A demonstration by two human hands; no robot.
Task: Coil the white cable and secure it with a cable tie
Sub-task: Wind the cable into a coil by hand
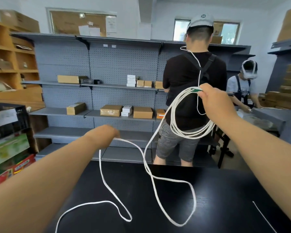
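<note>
Noted right arm stretched forward and up from lower right, right hand (213, 96) raised, back toward the camera, fingers curled and pinching the top of several loops of white cable (188, 135). Hanging below that hand as a loose coil, in the air above the far edge of the tabletop (225, 190). Pinched at the same spot: a small green piece (197, 89), too blurred to identify. Noted left arm reaching forward from lower left, left hand (106, 132) lower than the right and well apart from it, holding a single run of the cable. Cannot see its fingers, turned away behind the back of the hand, so manner of grip not told. From there, trailing down in slack curves onto the tabletop, looping twice and running off the bottom edge; end not seen. Also rising from the right hand: a thinner white strand against the back of a person in a black shirt (191, 73); cannot tell whether part of the same cable. Lying on the tabletop at lower right, a thin pale strip (264, 217), cut off by the edge. Behind, grey shelves (107, 64) with boxes.
</note>
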